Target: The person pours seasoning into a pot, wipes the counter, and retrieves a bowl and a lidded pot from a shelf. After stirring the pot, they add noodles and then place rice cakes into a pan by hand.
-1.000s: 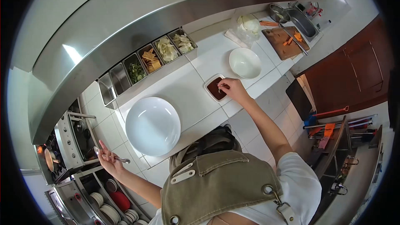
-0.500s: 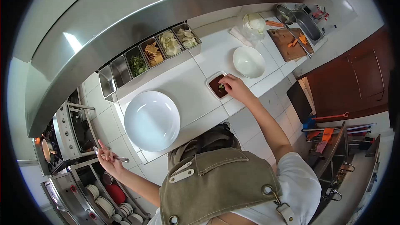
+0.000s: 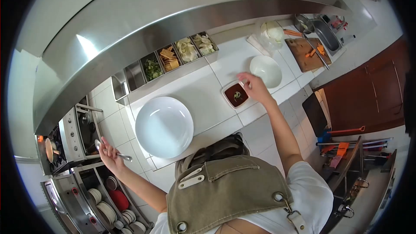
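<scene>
My left hand (image 3: 111, 157) is closed round a metal spoon (image 3: 125, 157), out beyond the counter's left end. My right hand (image 3: 255, 87) is over the right edge of a small square white dish (image 3: 225, 91) of dark red sauce (image 3: 234, 90). Its fingers are apart and nothing shows between them. Green garnish (image 3: 237, 96) lies on the sauce. A white bowl (image 3: 265, 71) stands just behind my right hand. On the left part of the counter sits a large, bare white plate (image 3: 164, 127).
A row of metal bins (image 3: 161, 70) with greens, crackers and sliced vegetables lines the counter's back. At the far right are a cutting board (image 3: 305, 60) with a knife and carrot pieces, a bagged cabbage (image 3: 272, 32) and a sink (image 3: 326, 35). A stove (image 3: 69, 136) stands left.
My right hand has lifted back from the sauce and its fingers have opened, leaving the green garnish on it. The whole view has shifted slightly.
</scene>
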